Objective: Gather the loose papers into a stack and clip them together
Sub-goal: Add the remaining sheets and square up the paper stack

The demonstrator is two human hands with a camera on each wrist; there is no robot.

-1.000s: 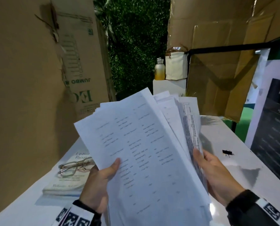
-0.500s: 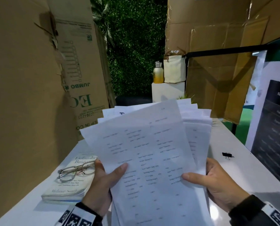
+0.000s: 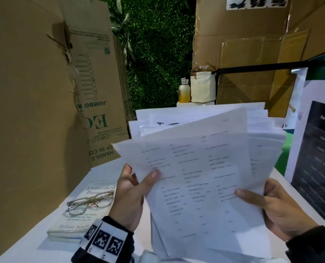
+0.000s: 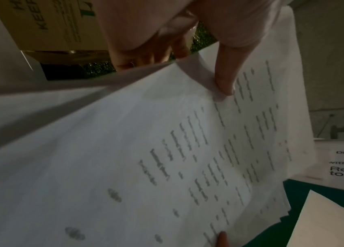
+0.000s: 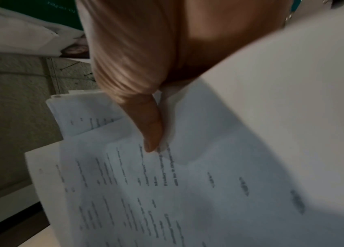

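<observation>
Holding the papers (image 3: 199, 179) above the table (image 3: 93, 179), we pinch their left edge in our left hand (image 3: 129, 198) and their right edge in our right hand (image 3: 279, 211), sheets fanned between both.

The papers (image 3: 205, 177) are white sheets printed with short lines of dark text in columns. They form an uneven, fanned bundle held up off the worktop (image 3: 93, 179), tilted with the printed face toward the head camera. The front sheet sits askew across the rest, and the sheets behind it show staggered top and right edges.
</observation>
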